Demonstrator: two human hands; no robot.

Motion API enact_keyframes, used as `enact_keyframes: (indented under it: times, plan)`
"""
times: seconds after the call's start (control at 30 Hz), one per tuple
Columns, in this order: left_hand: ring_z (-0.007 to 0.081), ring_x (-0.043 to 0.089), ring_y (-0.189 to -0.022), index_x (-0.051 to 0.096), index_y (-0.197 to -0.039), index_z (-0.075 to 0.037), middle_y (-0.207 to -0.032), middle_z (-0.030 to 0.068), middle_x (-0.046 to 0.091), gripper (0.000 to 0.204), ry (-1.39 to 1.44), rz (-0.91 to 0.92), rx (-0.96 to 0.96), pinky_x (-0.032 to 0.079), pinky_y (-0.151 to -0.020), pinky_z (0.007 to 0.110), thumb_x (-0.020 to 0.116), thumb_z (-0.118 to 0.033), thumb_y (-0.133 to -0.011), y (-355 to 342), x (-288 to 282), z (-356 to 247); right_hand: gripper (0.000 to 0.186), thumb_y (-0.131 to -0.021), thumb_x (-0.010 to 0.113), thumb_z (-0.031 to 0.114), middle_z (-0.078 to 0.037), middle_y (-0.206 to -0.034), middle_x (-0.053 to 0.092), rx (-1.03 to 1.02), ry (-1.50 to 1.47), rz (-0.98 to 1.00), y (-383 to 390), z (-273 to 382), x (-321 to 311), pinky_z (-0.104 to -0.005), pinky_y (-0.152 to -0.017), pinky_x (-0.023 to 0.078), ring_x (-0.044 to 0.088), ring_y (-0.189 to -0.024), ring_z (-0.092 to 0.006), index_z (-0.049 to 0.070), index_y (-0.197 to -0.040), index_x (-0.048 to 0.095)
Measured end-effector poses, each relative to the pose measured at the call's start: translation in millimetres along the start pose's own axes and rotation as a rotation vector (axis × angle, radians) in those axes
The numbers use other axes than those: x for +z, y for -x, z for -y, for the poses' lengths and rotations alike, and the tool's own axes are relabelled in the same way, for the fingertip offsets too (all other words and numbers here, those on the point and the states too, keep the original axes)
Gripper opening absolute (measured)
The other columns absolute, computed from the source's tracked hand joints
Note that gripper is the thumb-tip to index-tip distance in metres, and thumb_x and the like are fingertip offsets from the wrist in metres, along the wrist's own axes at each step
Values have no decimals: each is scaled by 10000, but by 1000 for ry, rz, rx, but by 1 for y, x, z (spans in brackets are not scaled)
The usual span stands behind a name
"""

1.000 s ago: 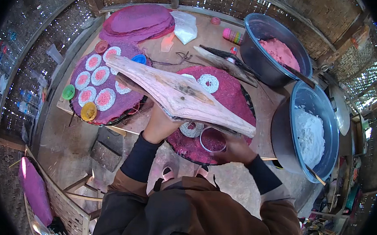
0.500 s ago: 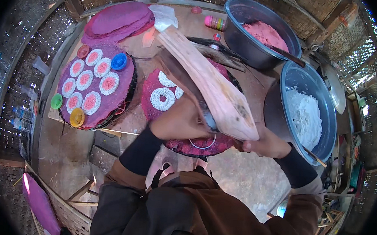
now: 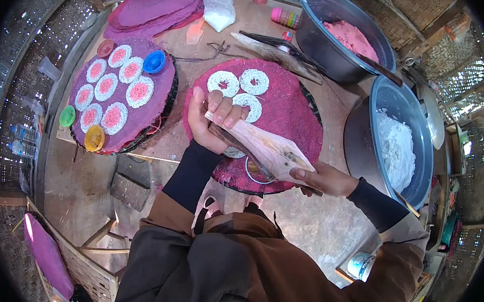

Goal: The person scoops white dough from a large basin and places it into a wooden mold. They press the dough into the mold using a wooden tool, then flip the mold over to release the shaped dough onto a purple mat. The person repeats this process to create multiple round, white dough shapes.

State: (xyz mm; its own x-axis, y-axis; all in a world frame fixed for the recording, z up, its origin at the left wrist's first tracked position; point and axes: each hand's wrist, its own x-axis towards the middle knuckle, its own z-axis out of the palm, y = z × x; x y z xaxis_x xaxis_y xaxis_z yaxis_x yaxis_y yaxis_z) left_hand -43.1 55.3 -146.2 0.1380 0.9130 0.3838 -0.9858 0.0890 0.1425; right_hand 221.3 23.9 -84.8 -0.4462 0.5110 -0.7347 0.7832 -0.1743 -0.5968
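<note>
Both my hands hold a two-part wooden press [image 3: 273,147], pale pinkish on top with a flared end. My left hand [image 3: 215,121] wraps round its narrow far-left end, fingers closed over the top. At the flared end, my right hand [image 3: 325,179] grips with its thumb on top. Below lies a round, dark pink cloth-covered tray [image 3: 290,104]. White strand-like rings, among them a white ring [image 3: 223,82], rest on its far side; another is partly hidden under the press. A thin pale hoop [image 3: 258,180] shows by the near edge, partly covered by the press.
Left stands a purple round tray [image 3: 123,95] with pink-centred white rings and small coloured cups. Purple sheets [image 3: 156,10] and a plastic bag [image 3: 218,12] lie behind. Right are a tub of pink dough [image 3: 345,37] and a tub of white dough [image 3: 394,145]; another wooden tool [image 3: 279,55] lies behind.
The press has come down and toward me, its two parts now brought closer together. My left hand has moved from the flared end to the narrow end, uncovering more of the tray.
</note>
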Motion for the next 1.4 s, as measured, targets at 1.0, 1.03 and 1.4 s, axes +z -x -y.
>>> enact_keyframes:
  times: [1.0, 1.03, 1.4]
  plan:
    - [87, 350, -409, 384, -564, -193, -417, -77, 328, 443, -128, -41, 80, 371, -689, 308, 314, -388, -956, 1, -18, -3, 822, -710, 506, 762, -195, -555, 581, -27, 433, -391, -8, 4, 4, -427, -570, 483, 625, -561, -329, -43, -668, 667]
    - [86, 351, -409, 385, -566, -193, -417, -77, 329, 439, -134, -48, 82, 370, -685, 307, 317, -387, -955, 2, -18, -8, 824, -711, 502, 764, -197, -559, 583, -36, 426, -373, -10, 8, 6, -428, -571, 484, 625, -561, -331, -42, -676, 670]
    - [116, 383, -486, 348, -594, -180, -484, -54, 341, 427, -36, -209, 20, 392, -696, 318, 363, -438, -933, 31, -27, 4, 806, -771, 457, 732, -198, -551, 566, 90, 396, -248, 12, 18, 11, -403, -596, 476, 621, -582, -312, -42, -693, 669]
